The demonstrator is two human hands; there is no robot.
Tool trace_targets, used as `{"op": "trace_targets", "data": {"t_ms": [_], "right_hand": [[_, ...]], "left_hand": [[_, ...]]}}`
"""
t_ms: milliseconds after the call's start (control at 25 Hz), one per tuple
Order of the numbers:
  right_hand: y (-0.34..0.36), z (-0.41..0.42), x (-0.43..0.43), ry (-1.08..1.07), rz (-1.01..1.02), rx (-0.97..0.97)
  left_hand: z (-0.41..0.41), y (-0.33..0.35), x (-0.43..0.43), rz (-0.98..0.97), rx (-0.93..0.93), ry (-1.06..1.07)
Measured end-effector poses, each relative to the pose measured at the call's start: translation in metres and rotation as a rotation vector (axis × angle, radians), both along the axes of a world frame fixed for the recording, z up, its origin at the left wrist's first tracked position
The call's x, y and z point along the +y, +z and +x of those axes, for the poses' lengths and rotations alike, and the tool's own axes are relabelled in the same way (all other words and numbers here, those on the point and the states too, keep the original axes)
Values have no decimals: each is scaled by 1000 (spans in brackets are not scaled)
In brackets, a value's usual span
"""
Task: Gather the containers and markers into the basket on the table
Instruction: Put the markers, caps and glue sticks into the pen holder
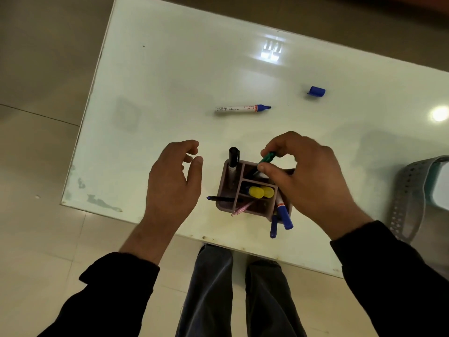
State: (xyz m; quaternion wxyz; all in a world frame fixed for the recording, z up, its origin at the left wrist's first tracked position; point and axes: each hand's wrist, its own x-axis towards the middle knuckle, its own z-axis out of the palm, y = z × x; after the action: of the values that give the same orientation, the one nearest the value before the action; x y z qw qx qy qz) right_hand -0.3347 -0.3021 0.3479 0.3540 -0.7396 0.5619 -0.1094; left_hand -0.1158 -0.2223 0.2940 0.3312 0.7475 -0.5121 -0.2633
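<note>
A brown divided organizer (227, 184) stands near the table's front edge, holding a black marker (233, 158), yellow-capped markers (260, 192), blue markers (283, 215) and pens. My right hand (313, 181) pinches a green marker (267, 158) over the organizer's back compartment. Left of the organizer hovers my left hand (173, 183), fingers loosely curled and holding nothing. An uncapped blue marker (243, 108) lies mid-table, and its blue cap (316, 91) sits apart to the right. A grey perforated basket (408, 190) is at the right edge.
The white glossy table (170, 81) has bare surface to the left and far side. A pale container (441, 186) sits inside the basket. My legs stand at the table's front edge, over tiled floor.
</note>
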Motion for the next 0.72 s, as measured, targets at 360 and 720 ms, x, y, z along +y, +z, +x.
{"op": "trace_targets", "data": {"t_ms": [360, 720], "right_hand": [[-7, -13, -34, -256, 41, -241], [-98, -40, -129, -222, -121, 194]], "left_hand": [[8, -21, -61, 71, -78, -85], [-6, -61, -135, 133, -494, -400]]}}
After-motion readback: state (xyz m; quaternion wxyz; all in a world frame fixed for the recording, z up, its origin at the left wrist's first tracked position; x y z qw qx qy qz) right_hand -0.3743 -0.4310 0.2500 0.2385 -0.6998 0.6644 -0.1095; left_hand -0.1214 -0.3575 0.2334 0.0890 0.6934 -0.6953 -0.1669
